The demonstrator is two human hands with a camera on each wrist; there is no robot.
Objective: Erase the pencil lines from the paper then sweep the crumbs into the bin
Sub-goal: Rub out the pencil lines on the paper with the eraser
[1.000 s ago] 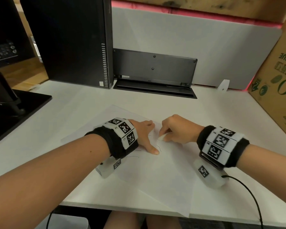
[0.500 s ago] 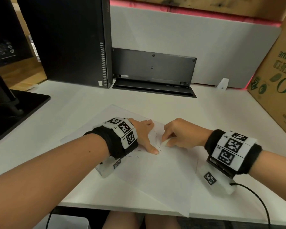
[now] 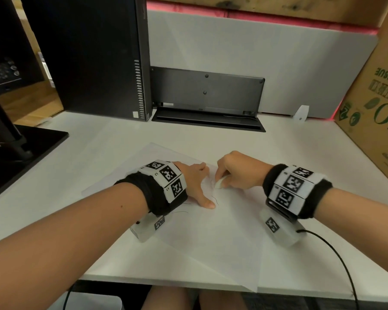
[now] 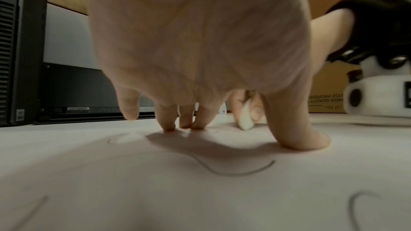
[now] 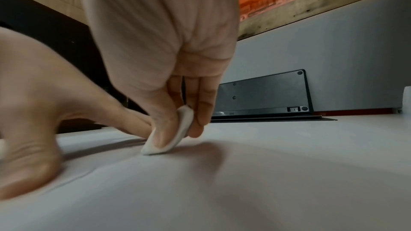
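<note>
A white sheet of paper (image 3: 211, 242) lies on the white desk, with thin pencil lines (image 4: 233, 169) on it. My left hand (image 3: 195, 182) presses the paper flat with spread fingers (image 4: 184, 120) and thumb. My right hand (image 3: 238, 173) pinches a small white eraser (image 3: 220, 183) between thumb and fingers. The eraser's tip (image 5: 160, 145) touches the paper just right of my left hand (image 5: 33, 111). The eraser (image 4: 244, 120) also shows behind my left thumb. No bin is in view.
A black computer tower (image 3: 94, 54) stands at the back left, a black panel (image 3: 208, 95) leans on the grey partition behind. A cardboard box (image 3: 376, 104) is at the right, a black monitor base (image 3: 20, 151) at the left. A cable (image 3: 336, 256) trails from my right wrist.
My right hand has rubbed the eraser back and forth a short way beside the left hand. The left hand stays pressed on the paper.
</note>
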